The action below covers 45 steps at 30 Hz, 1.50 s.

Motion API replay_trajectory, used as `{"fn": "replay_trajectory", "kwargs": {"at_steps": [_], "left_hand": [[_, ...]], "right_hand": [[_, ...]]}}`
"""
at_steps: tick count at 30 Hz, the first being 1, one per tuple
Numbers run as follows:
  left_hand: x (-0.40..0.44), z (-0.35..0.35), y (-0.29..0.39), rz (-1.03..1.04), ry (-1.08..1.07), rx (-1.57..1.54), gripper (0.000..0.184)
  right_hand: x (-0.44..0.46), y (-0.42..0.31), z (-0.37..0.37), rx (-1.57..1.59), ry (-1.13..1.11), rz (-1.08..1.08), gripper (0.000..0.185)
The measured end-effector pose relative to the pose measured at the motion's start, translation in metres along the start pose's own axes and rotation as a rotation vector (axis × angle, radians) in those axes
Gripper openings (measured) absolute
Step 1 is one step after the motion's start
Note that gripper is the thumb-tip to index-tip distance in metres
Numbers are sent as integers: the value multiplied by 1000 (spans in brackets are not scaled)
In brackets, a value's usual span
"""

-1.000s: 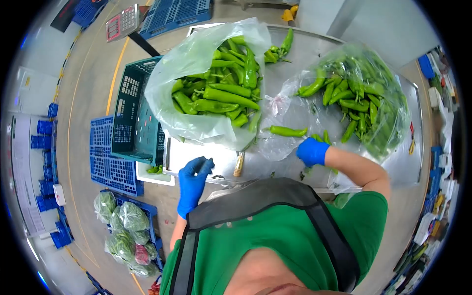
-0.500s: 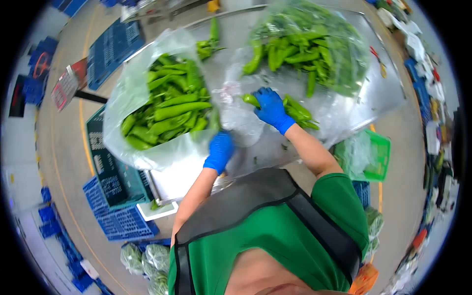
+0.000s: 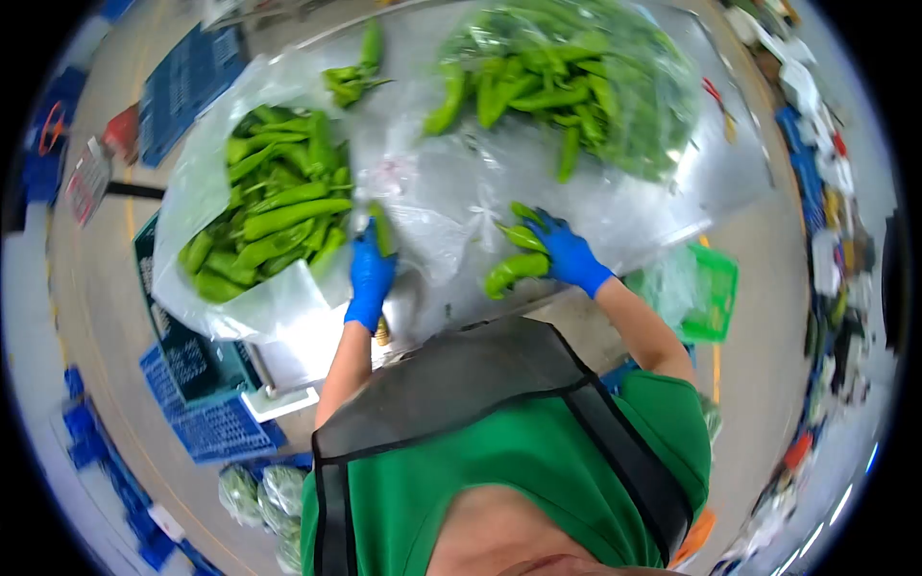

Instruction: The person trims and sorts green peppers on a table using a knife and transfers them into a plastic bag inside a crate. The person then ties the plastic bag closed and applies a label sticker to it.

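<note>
Head view: the left hand (image 3: 372,274), half curled, meets a pepper (image 3: 382,229) at its one o'clock, grip unclear. The right hand (image 3: 569,253), partly bent, covers ends of three peppers (image 3: 516,273) toward nine o'clock, hold hidden. The top edge crops the clear bag (image 3: 663,115).

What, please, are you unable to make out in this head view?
In the head view:
Left plastic bag: its bottom is hidden by the green chili peppers.
Right plastic bag: cut off by the upper picture edge.
Scale panel: too small and blurred to read.
Loose chili peppers at the right hand: some ends hidden by it.
</note>
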State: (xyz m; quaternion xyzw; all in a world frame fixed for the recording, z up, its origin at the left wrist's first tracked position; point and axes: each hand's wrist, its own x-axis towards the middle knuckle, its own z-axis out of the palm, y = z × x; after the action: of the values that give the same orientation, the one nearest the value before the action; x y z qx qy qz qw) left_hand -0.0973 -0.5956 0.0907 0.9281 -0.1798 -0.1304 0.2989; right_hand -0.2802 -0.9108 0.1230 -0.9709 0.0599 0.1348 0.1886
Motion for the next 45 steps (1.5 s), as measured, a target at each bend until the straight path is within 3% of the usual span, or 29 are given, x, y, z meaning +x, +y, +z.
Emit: {"fn": "replay_trajectory", "kwargs": {"at_steps": [2,3,4,6,8,10,11,12,14,16,18,20,21,23,24,25,26,28,29,30,32,33,37,38,40,42,43,45], "left_hand": [[-12,-42,29,-52,-137,-596,68],[-17,-74,44,-90,-92,-757,66],[-19,-106,62,-108,-51,-925,64],[-13,-168,76,-127,165,-989,60],[5,-186,8,17,563,-130,59],[-21,-206,32,-142,701,472,60],[-38,-207,35,-40,695,266,61],[-60,-203,47,38,724,268,62],[-99,-184,66,-10,899,453,54],[-118,-153,37,-289,901,-112,40],[-114,-150,8,-590,640,-803,37],[-87,-143,-15,-456,742,-774,46],[-72,-150,-15,-428,840,-579,53],[-38,-163,-46,-431,1053,-292,62],[-23,-164,-76,-407,1152,-131,64],[-14,-167,-92,-484,1131,-151,63],[-13,-168,-108,-541,1010,-182,50],[-25,-179,-130,-466,904,-238,32],[-35,-188,-130,-335,893,-568,31],[-50,-198,-121,-204,860,-891,33],[-84,-225,-73,-135,794,-1264,39],[-93,-234,-60,-82,783,-1313,42],[-114,-273,-42,90,734,-1576,53],[-116,-281,-45,119,715,-1658,55],[-122,-279,-62,107,705,-1694,62],[-132,-270,-81,173,579,-1688,63],[-135,-267,-71,37,695,-1720,64],[-144,-249,-104,62,586,-1735,66]], "right_hand": [[6,3,4,-48,9,-141,78],[10,11,8,-69,88,-260,75],[13,2,-5,-17,-50,-108,73],[24,9,-9,7,-87,-149,74],[32,11,-22,32,-182,-112,75],[41,34,-24,262,-157,-199,78],[47,40,-23,383,-146,-234,80],[53,39,-26,548,-126,-220,81],[65,33,-41,879,-96,-186,83],[82,-10,-85,921,-199,-182,84],[109,-58,-106,962,-253,-237,86],[148,-118,-111,910,-355,-429,87],[172,-147,-102,813,-421,-513,87],[205,-221,-98,373,-334,-707,87],[231,-253,-82,352,-348,-833,88],[245,-285,-80,297,-410,-844,91],[258,-309,-73,239,-424,-850,92],[289,-345,-66,121,-446,-858,93],[288,-359,-79,144,-535,-846,95],[299,-369,-79,97,-521,-884,95],[323,-386,-74,13,-508,-953,95],[314,-404,-90,-51,-560,-872,96],[291,-444,-91,44,-710,-1005,101],[278,-445,-86,42,-586,-1179,86],[272,-430,-30,261,-634,-1205,67],[225,-443,-55,109,-863,-1038,58],[232,-448,-44,95,-631,-1158,59],[247,-462,-66,-441,-456,-1014,62]]}}
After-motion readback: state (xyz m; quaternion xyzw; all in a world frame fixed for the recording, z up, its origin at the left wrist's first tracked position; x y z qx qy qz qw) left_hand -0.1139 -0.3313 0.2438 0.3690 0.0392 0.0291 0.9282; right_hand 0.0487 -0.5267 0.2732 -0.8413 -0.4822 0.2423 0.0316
